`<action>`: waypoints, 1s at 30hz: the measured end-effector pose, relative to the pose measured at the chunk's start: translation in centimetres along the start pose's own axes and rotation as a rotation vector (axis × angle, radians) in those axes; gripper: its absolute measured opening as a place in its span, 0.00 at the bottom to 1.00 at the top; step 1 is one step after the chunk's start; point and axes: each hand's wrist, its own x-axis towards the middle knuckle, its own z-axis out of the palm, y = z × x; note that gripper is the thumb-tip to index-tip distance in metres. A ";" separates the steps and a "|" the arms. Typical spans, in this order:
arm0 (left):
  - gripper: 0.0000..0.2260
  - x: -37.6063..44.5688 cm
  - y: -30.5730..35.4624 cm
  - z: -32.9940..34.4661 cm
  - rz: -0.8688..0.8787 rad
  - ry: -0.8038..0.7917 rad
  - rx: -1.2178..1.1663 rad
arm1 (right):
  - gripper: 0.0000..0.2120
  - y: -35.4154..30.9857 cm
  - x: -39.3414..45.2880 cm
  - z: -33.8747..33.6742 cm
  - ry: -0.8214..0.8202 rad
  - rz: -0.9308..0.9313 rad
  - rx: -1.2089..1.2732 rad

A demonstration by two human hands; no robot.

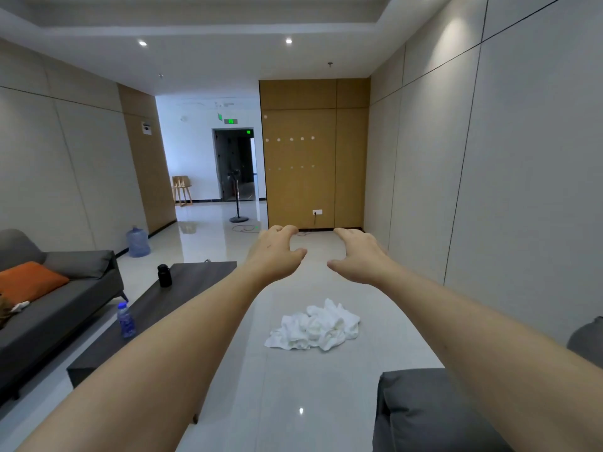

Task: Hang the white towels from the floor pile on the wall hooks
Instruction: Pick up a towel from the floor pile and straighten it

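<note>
Head view, left to right: sofa (49, 308) sitting at far left; bench (156, 308) carrying bottle (125, 321) and jar (164, 275). Left hand (275, 256) and right hand (359, 257) reaching forward, each grip loosely curled, holding nothing. Towels (315, 326) lying piled on floor (293, 402) beneath arms. Hooks (290, 139) dotting far wood wall.

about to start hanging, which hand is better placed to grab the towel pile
Right, marginally. The towel pile lies on the floor between both arms, slightly toward the right hand; both hands are empty and raised.
</note>
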 end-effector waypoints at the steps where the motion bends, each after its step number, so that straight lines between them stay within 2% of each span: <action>1: 0.24 1.0 -0.5 0.5 -0.005 0.001 0.004 | 0.34 0.2 1.1 0.6 -0.004 -0.005 0.004; 10: 0.25 14.0 -4.6 6.3 -0.056 0.012 0.047 | 0.34 4.8 16.1 6.8 -0.022 -0.058 0.076; 18: 0.25 28.6 -6.4 10.6 -0.100 0.046 0.087 | 0.31 9.9 31.2 8.7 -0.022 -0.109 0.062; 30: 0.25 44.2 -11.4 19.9 -0.101 -0.025 0.070 | 0.33 16.4 46.7 16.5 -0.076 -0.077 0.049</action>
